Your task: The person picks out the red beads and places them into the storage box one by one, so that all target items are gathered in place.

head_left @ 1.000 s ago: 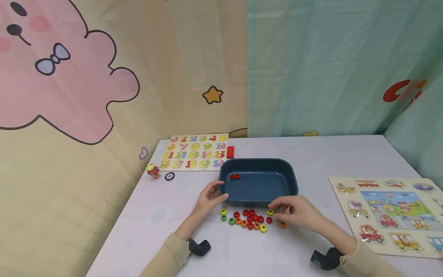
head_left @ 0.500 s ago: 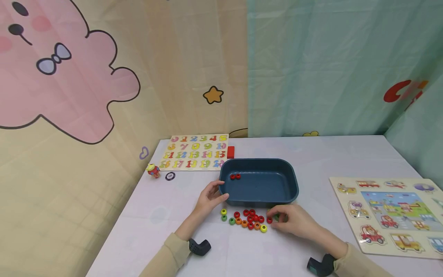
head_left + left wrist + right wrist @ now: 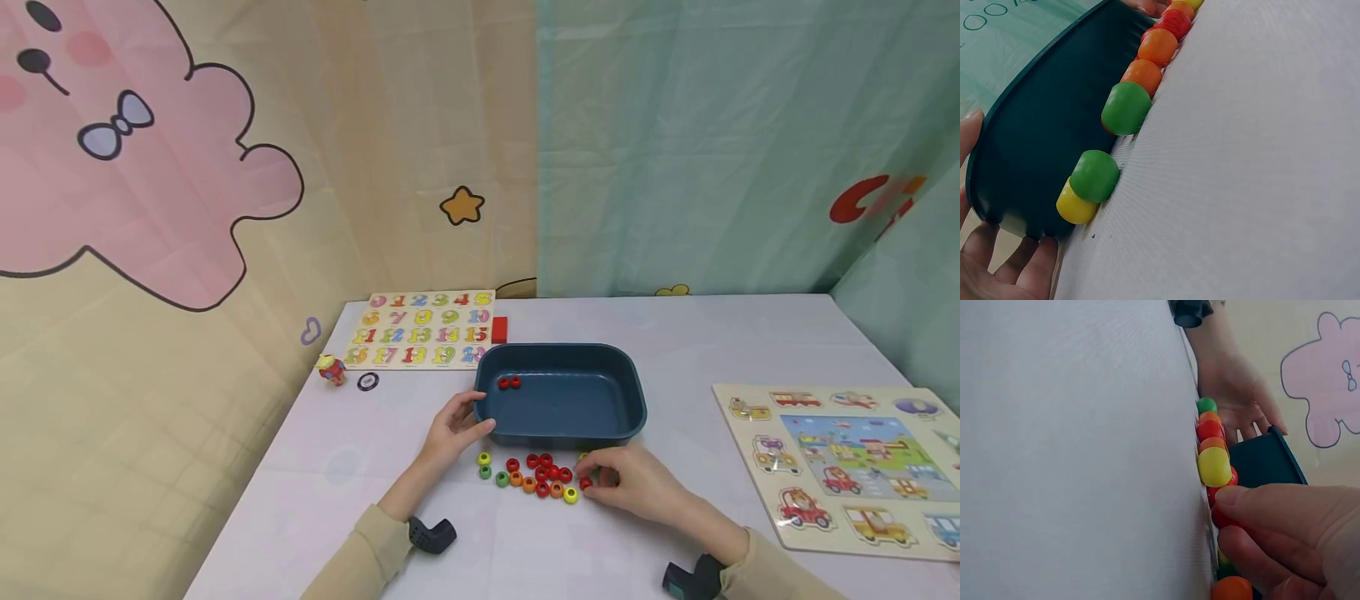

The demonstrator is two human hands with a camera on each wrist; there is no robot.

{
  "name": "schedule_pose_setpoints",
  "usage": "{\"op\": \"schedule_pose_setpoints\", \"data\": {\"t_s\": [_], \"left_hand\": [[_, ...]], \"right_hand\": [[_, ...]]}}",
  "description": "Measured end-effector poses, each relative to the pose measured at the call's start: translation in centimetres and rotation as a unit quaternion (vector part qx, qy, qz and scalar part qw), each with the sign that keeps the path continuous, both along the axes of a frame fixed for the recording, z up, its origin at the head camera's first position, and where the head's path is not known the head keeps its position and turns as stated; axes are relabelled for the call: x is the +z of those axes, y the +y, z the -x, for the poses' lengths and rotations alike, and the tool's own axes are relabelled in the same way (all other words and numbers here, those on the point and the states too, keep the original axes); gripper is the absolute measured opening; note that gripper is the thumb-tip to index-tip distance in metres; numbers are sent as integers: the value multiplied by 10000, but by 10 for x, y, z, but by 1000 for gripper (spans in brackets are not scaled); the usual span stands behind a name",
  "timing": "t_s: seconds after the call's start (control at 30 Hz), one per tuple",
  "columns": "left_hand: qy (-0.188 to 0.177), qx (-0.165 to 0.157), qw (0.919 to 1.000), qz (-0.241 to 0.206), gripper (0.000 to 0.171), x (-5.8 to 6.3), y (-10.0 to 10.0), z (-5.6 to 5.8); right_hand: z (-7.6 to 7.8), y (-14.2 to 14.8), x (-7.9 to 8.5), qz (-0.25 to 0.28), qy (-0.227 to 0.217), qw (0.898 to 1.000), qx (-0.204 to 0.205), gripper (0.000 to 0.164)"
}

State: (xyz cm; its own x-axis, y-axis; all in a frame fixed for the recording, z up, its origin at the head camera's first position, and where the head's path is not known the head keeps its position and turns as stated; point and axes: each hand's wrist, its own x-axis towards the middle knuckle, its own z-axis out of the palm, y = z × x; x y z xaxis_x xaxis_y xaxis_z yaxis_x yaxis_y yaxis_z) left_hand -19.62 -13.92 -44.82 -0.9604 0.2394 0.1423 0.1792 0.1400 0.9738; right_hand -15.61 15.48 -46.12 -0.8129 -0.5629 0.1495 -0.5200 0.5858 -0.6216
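My left hand grips the left end of a dark blue rectangular tray, its thumb near the front corner. In the left wrist view, fingertips press the tray's outer wall. Two red beads lie inside at the left. In front of the tray spreads a loose group of red, orange, green and yellow beads. At the group's right end, my right hand pinches a red bead between thumb and index finger, low at the table. The right hand partly hides a yellow bead and others beside it.
A number puzzle board lies at the back left, with a red block beside it. Nearby are a small figurine and a round black-and-white chip. A vehicle puzzle board occupies the right side of the table.
My right hand has moved left and slightly down, from beside the yellow bead onto the red bead at the group's right end. The left hand and the tray stay in place.
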Motion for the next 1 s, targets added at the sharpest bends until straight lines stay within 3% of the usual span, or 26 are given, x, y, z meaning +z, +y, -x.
{"op": "schedule_pose_setpoints", "data": {"t_s": [0.17, 0.3, 0.43, 0.53, 0.63, 0.77, 1.0], "left_hand": [[1, -4, 10000, -12, 53, -1, 1, 0], [29, -11, 10000, -12, 53, -1, 0, 0], [37, -21, 10000, -25, 54, -1, -1, 1], [32, 1, 10000, -22, 53, -2, 0, 1], [15, 4, 10000, -30, 51, -2, 0, 1], [-19, -2, 10000, -37, 50, -2, 1, 1], [11, -42, 10000, -37, 53, -2, -1, 0]], "right_hand": [[-2, -1, 12, 26, 25, 10000, 26, 20], [5, -4, 43, 299, 415, 9985, 183, 21], [30, -12, 75, 732, 1010, 9913, 415, 21], [58, -22, 87, 874, 1044, 9898, 415, 21], [89, -35, 88, 881, 632, 9936, 317, 23], [123, -51, 76, 763, -71, 9966, 287, 28], [155, -67, 53, 473, -731, 9957, 315, 27]]}}
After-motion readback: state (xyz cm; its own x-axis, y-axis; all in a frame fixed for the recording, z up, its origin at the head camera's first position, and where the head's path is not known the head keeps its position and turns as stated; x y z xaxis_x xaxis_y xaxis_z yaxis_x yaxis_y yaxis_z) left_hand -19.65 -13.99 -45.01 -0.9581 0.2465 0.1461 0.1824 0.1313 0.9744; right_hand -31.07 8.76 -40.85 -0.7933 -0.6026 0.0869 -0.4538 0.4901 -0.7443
